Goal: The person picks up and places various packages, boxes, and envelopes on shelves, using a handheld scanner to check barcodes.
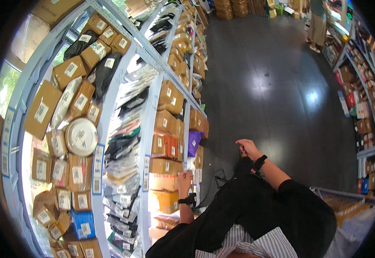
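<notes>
Beside the parcel rack (pixel 149 137), hands apart. Left hand (pixel 185 179) curls near a red-printed cardboard carton (pixel 164 182) on the shelf; contact cannot be told. Right hand (pixel 248 148) bends over the aisle floor (pixel 278 112); grip unclear. Risks: careless reach dislodges the edge-lying purple pouch (pixel 194 143); loose black cables (pixel 225 177) snag.

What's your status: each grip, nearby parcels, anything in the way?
Left grip by shelved parcels, hold unclear. Right grip over dark floor, hold unclear. Black cables between, possibly obstructing.
</notes>
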